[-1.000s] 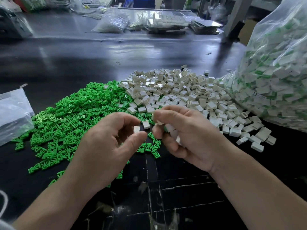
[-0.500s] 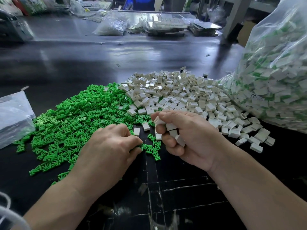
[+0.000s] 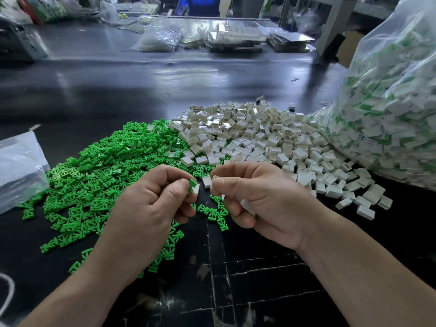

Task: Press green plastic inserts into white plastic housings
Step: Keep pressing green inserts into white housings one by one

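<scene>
Insertion is at hand as the left hand (image 3: 151, 208) pinches a green insert (image 3: 193, 183) just beside the white housing (image 3: 215, 178) clamped between fingertips of the right hand (image 3: 264, 201); next, it likely needs lining up and pressing home.

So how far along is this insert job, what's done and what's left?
Done: the clear bag on the right is packed with white pieces showing green, apparently finished. In hand: the left hand pinches one green insert, and the right hand pinches a white housing with more tucked in its palm; they are not yet joined. Left: a big green pile of inserts and a white pile of housings, so plenty remains.
</scene>
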Available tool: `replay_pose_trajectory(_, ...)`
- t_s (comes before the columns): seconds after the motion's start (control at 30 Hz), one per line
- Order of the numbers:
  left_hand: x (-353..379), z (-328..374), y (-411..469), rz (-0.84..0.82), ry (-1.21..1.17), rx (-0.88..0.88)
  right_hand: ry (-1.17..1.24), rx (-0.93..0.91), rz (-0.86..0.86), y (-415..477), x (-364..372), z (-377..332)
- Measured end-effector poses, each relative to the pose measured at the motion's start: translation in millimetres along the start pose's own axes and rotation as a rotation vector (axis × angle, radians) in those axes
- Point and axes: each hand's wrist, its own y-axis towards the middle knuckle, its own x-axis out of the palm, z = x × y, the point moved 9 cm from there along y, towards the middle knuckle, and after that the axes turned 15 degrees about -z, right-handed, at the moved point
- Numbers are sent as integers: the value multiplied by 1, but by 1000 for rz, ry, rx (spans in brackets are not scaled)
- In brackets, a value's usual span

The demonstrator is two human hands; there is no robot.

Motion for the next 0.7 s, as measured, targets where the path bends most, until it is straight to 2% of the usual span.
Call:
replay_pose_trajectory(0.17,9,-12,2,-65,-336,-11,-39,-27,-65,-1,8,-4)
replay_pose_trajectory(0.23,10,-11,3,-63,-384,-3,-62,-30,-78,-1,10,-5)
replay_pose_trajectory(0.43,8,-4,0,-14,-311,37,-149,-30,-105,-3,15,-7)
replay_pose_trajectory(0.7,6,10,-5,13,-157,72,-124,-34,-125,-3,17,-8)
